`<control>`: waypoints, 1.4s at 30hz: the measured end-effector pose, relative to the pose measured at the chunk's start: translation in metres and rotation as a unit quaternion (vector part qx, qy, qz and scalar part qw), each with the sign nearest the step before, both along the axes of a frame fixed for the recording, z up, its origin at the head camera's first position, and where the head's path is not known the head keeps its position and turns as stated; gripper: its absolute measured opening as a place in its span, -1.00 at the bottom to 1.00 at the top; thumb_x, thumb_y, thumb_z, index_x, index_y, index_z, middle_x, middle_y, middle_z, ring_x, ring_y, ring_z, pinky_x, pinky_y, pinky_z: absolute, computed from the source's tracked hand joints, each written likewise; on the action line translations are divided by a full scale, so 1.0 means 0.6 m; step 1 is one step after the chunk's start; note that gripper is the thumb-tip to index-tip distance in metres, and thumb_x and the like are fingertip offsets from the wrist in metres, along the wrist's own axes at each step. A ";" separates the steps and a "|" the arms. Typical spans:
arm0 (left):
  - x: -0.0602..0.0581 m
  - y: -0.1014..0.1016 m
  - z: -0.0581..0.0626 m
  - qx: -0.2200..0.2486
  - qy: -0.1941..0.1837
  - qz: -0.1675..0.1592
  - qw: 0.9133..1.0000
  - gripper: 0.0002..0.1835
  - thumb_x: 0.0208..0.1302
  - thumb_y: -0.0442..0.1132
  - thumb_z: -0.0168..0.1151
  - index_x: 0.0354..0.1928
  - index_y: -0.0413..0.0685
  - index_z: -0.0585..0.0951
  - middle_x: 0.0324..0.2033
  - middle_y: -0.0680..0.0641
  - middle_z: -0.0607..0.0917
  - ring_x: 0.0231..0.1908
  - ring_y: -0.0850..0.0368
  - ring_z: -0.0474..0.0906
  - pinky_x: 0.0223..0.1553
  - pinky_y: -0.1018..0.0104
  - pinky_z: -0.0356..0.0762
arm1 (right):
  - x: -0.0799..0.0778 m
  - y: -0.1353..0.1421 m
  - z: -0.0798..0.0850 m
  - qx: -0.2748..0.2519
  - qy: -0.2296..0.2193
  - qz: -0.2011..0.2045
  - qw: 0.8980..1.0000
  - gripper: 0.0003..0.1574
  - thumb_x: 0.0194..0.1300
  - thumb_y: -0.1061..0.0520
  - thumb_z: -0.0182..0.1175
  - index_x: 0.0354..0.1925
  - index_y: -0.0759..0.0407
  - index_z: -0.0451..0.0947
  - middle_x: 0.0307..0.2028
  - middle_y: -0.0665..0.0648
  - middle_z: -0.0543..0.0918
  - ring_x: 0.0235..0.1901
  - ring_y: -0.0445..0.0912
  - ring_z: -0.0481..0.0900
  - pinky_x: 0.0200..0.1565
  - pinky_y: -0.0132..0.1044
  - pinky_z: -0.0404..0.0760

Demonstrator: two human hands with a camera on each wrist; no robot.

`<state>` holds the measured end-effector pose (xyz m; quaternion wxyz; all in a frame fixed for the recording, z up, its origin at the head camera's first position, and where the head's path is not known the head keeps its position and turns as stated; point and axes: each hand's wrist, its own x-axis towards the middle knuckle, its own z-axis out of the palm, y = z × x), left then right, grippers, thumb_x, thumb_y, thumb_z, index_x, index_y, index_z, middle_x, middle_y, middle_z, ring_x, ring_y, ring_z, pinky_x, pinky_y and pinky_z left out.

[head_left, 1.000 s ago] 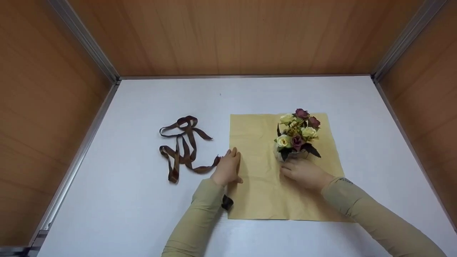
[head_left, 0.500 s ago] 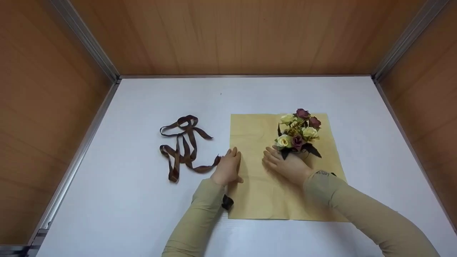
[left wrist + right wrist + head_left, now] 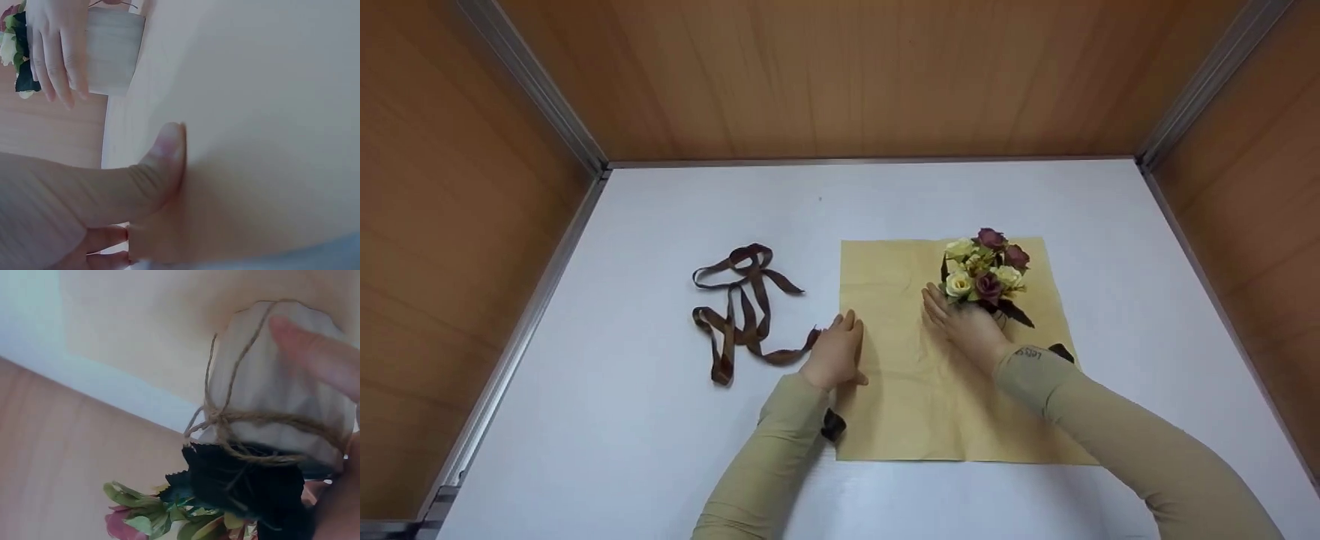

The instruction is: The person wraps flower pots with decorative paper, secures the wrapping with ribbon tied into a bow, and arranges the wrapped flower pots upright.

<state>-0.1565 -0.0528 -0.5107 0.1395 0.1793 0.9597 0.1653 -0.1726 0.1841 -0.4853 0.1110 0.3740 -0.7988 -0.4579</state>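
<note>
A flowerpot point(image 3: 287, 388), pale and wrapped with twine point(image 3: 270, 417), bears artificial roses point(image 3: 986, 281) in cream and dark purple with dark leaves. It stands on a sheet of brown kraft paper point(image 3: 892, 375), right of its middle. My right hand point(image 3: 969, 326) lies against the pot's near left side, its fingers straight in the left wrist view and its thumb point(image 3: 315, 354) laid on the pot's wall in the right wrist view. My left hand point(image 3: 834, 352) rests on the paper's left edge, thumb on the sheet and fingers extended. In the head view, roses and hand hide most of the pot.
A tangled brown ribbon point(image 3: 723, 367) lies on the white table point(image 3: 622, 420) left of the paper, one end by my left hand. Wooden panels point(image 3: 840, 82) close off the back and both sides. A dark object point(image 3: 832, 426) sits at my left wrist.
My right hand has gone from the pot's near side round to its left. The roses have shifted slightly and turned a little. My left hand stays on the paper's edge.
</note>
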 end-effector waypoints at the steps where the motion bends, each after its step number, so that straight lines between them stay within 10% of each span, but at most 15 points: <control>1: 0.000 0.000 0.001 -0.007 -0.001 0.001 1.000 0.06 -0.23 -0.12 0.60 0.32 -0.40 0.26 0.35 -0.39 0.21 0.35 -0.33 0.13 0.25 -0.17 0.24 | 0.000 0.000 0.000 0.001 0.005 0.001 1.000 0.27 -0.24 0.73 -0.31 0.36 -0.17 0.26 0.38 0.00 0.25 0.37 -0.10 0.20 -0.64 -0.55 0.28; 10: 0.003 0.024 0.013 -0.039 -0.015 -0.003 0.999 0.05 -0.08 0.07 0.49 0.36 -0.33 0.22 0.37 -0.37 0.16 0.39 -0.28 0.05 0.33 -0.23 0.04 | -0.001 -0.001 0.004 0.001 -0.003 -0.005 1.000 -0.04 0.05 0.56 0.00 0.34 -0.10 0.29 0.38 0.03 0.27 0.15 -0.19 0.46 -0.66 -0.55 0.27; 24: -0.018 0.149 0.008 0.046 0.030 -0.007 0.998 -0.27 0.22 -0.04 0.26 0.30 -0.33 0.31 0.18 -0.26 0.47 0.18 -0.16 0.39 0.16 0.03 0.40 | -0.007 -0.003 0.013 -0.019 -0.035 0.007 0.999 -0.48 0.30 0.23 0.06 0.22 0.01 0.46 0.26 0.16 0.42 0.03 -0.03 0.54 -0.66 -0.47 0.40; 30: -0.021 0.165 0.013 0.095 0.053 0.005 0.994 -0.34 0.24 -0.12 0.23 0.29 -0.31 0.29 0.02 -0.24 0.57 0.02 -0.12 0.50 0.03 0.03 0.48 | -0.013 0.003 0.033 -0.034 -0.021 0.036 0.999 -0.56 0.35 0.08 0.03 0.17 0.10 0.50 0.17 0.15 0.51 0.18 0.03 0.44 -0.29 -0.32 0.65; 42: -0.027 0.195 0.048 0.174 0.054 0.022 0.983 -0.35 0.28 -0.22 0.18 0.34 -0.35 0.23 0.00 -0.23 0.60 -0.03 -0.02 0.59 -0.01 0.21 0.56 | -0.018 0.064 0.081 -0.133 -0.005 0.042 0.990 -0.56 0.24 0.25 0.16 0.11 0.19 0.50 0.07 0.15 0.57 0.09 0.02 0.48 0.22 -0.21 0.39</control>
